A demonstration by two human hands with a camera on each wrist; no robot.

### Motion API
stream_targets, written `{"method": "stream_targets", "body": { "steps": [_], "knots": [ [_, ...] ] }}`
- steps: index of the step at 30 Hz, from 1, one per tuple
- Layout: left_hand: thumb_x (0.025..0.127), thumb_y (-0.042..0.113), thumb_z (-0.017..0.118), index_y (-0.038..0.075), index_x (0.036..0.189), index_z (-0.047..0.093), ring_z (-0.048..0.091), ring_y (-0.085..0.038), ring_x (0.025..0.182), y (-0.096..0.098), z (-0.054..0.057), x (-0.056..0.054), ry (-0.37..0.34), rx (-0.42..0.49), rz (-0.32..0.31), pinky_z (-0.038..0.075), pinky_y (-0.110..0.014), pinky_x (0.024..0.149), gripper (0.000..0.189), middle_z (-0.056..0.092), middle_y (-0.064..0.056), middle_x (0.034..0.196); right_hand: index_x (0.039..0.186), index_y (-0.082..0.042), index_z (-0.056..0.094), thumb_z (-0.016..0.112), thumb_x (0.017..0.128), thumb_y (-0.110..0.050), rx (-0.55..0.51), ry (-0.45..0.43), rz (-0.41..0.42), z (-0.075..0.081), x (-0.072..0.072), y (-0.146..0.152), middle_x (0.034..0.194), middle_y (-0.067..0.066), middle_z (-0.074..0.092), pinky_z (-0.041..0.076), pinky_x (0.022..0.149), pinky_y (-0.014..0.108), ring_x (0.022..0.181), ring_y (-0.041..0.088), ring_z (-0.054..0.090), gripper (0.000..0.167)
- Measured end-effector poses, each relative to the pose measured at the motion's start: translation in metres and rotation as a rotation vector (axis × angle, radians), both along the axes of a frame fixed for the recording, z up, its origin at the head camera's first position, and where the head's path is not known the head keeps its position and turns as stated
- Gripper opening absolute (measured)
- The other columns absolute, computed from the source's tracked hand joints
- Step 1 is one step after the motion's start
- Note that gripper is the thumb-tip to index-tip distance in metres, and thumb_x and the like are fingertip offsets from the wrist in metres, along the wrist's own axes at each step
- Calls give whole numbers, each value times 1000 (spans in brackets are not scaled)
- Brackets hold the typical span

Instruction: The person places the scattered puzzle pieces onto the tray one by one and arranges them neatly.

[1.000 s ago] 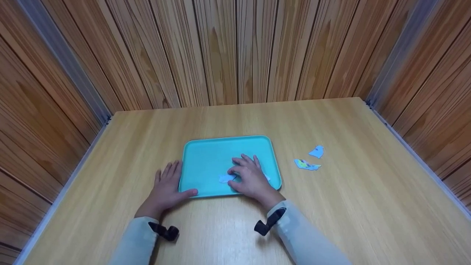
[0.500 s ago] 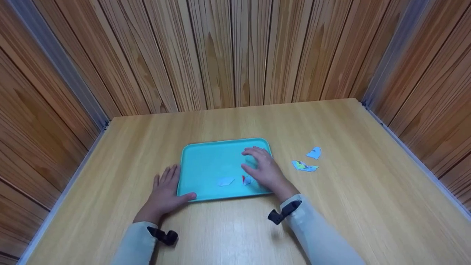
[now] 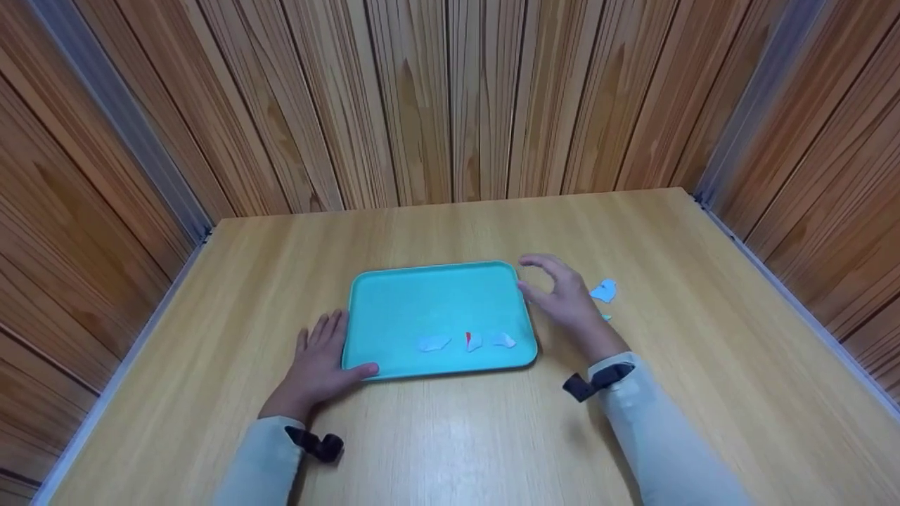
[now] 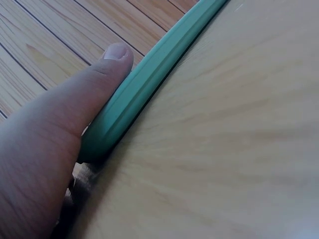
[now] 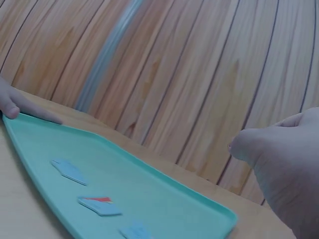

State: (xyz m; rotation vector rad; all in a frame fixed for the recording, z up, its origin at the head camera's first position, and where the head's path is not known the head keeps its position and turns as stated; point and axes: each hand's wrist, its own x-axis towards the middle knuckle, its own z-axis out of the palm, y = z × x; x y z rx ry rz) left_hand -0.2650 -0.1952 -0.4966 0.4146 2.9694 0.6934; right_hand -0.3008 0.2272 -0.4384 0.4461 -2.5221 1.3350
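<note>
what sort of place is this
Probably a small booth set up for recording tabletop handwork, though the wider room isn't in view. Wood-patterned walls stand on three sides of a plain table, and both wrists wear small black cameras.

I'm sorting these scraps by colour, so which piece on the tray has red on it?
The middle piece of the row on the tray: red shows along its left edge, while the left piece and right piece show none.

We've got three pieces [image 3: 472, 342] along the tray [image 3: 415, 302]'s near side — left hand [image 3: 320, 362] at its left edge, right hand [image 3: 566, 299] beside its right — another piece [image 3: 604, 289] further right on the desk [image 3: 422, 450].
</note>
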Motion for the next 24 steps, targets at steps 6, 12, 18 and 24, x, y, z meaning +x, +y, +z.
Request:
{"method": "stream_targets", "body": {
  "steps": [6, 12, 18, 24],
  "knots": [
    [84, 75, 60, 0, 161, 11, 1, -41, 154, 0, -4, -1, -3, -1, -7, -7, -64, 119, 119, 9, -20, 168, 138, -5, 59, 69, 98, -18, -37, -19, -75, -9, 2, 32, 145, 14, 55, 32, 117, 52, 141, 32, 43, 43],
    [84, 76, 60, 2, 161, 11, 0, -40, 155, 2, -6, 0, -11, 19, -16, -8, -62, 119, 118, 8, -18, 169, 143, -10, 55, 68, 99, -29, -86, -108, -146, -17, 5, 60, 151, 11, 49, 26, 119, 56, 148, 32, 32, 49],
    [83, 77, 60, 2, 161, 10, 1, -40, 155, 1, -6, -1, -8, 13, -15, -7, -63, 119, 119, 8, -18, 169, 147, -12, 51, 68, 98, -37, -102, -188, -162, -25, 8, 79, 156, 10, 43, 20, 120, 58, 152, 35, 23, 57],
    [83, 77, 59, 1, 161, 10, 1, -40, 155, -2, -3, -3, 0, 4, -9, -7, -63, 119, 119, 8, -19, 168, 148, -13, 50, 68, 98, -37, -106, -195, -145, -33, 9, 87, 157, 12, 41, 20, 120, 58, 151, 36, 24, 58]
  ]
}}
